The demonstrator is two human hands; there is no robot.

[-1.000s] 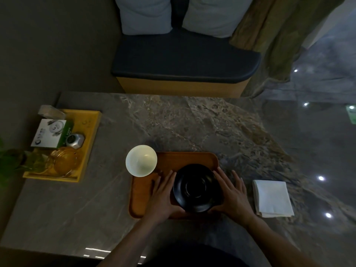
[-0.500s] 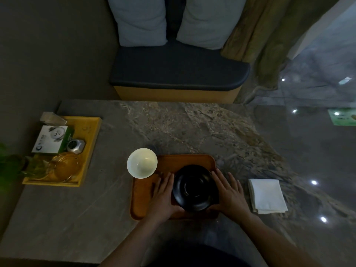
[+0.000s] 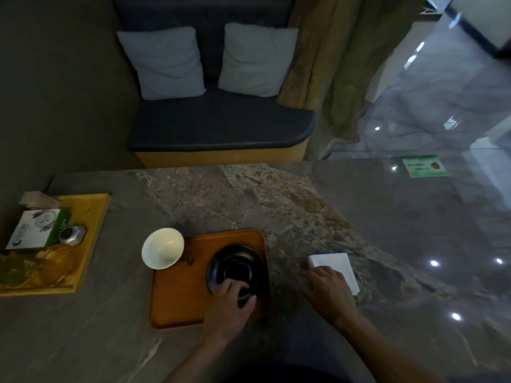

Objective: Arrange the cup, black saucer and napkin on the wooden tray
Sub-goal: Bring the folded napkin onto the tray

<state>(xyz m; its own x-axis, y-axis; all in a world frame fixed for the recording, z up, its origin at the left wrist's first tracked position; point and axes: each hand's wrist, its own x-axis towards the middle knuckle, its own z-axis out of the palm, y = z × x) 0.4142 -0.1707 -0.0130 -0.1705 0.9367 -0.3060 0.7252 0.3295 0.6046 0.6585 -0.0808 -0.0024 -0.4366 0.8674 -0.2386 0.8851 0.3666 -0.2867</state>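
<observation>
The black saucer (image 3: 235, 262) lies on the right half of the wooden tray (image 3: 179, 294). My left hand (image 3: 231, 299) rests on the saucer's near rim, fingers curled over it. The white cup (image 3: 162, 247) stands upright at the tray's far left corner, overlapping its edge. A folded white napkin (image 3: 336, 265) lies on the table to the right of the tray. My right hand (image 3: 330, 291) lies flat with its fingers spread on the napkin's near left part.
A yellow tray (image 3: 91, 233) at the table's left holds a white and green box (image 3: 34, 232), a small metal pot (image 3: 71, 235) and a glass teapot (image 3: 56, 262). A cushioned bench (image 3: 221, 125) stands beyond the marble table (image 3: 276, 200).
My right hand left the saucer's right side and moved right onto the napkin. My left hand shifted from the saucer's left side onto its near rim. The camera tilted up.
</observation>
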